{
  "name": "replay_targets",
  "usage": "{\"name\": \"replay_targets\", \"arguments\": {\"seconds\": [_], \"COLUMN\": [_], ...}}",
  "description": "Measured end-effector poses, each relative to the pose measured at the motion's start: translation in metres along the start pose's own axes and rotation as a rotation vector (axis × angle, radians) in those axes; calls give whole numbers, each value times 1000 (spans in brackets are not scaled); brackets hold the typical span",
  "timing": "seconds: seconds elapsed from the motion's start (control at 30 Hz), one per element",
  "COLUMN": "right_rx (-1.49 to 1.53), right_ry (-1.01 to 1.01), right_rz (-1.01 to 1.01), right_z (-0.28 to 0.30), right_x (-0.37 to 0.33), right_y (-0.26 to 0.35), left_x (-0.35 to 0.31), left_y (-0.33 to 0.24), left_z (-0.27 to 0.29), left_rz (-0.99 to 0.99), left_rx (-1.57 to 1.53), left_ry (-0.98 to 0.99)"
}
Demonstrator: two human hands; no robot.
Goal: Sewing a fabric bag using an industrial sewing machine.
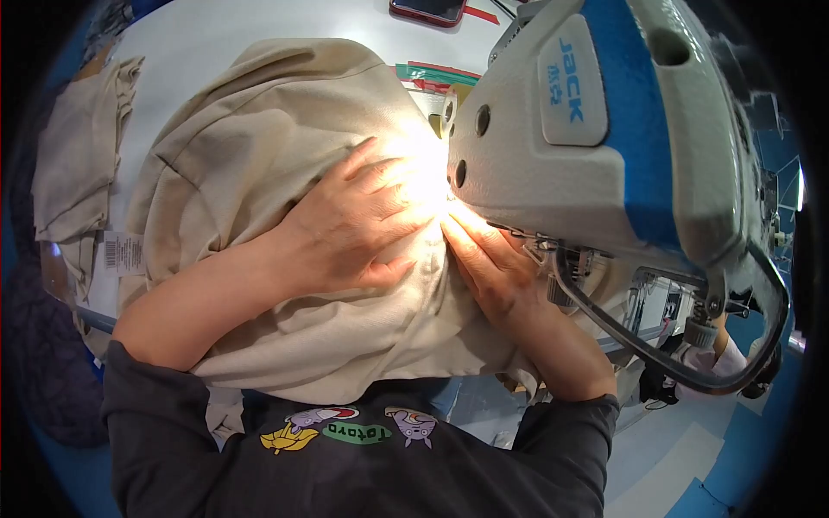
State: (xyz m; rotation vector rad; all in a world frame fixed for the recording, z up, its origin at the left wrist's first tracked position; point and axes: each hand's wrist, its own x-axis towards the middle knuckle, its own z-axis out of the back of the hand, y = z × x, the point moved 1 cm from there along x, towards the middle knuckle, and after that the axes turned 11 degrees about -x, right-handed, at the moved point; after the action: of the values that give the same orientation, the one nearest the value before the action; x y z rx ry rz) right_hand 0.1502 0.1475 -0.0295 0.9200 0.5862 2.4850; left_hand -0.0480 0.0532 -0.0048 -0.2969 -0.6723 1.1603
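Observation:
A large piece of beige cloth is bunched over the white table and hangs down toward my lap. My left hand lies flat on it, fingers spread toward the brightly lit spot at the sewing machine. On the cloth's right side, close against the machine head, my right hand rests with its fingers stretched out, their tips near the lit spot. A seam or fold runs between the two hands. Glare washes out the fingertips nearest the machine, and the needle cannot be made out.
Folded beige cloth pieces lie at the left edge, beside a white barcode label. A phone sits at the far side of the white table. A black curved bar juts from the machine's right. Another person is partly visible at the right.

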Motion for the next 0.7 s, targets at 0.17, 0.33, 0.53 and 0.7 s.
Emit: {"name": "replay_targets", "arguments": {"seconds": [0.17,0.33,0.53,0.7], "right_rx": [-29,-187,189,114], "right_ry": [81,181,640,637], "right_rz": [-8,110,-750,-560], "right_z": [3,18,18,32], "right_x": [5,22,-14,17], "right_y": [4,11,-54,-75], "left_x": [-2,-1,2,3], "left_y": [0,2,5,7], "left_z": [1,0,-1,-1], "left_rz": [-4,-2,13,-2], "left_rx": [25,34,44,84], "left_ry": [-18,-13,9,-3]}}
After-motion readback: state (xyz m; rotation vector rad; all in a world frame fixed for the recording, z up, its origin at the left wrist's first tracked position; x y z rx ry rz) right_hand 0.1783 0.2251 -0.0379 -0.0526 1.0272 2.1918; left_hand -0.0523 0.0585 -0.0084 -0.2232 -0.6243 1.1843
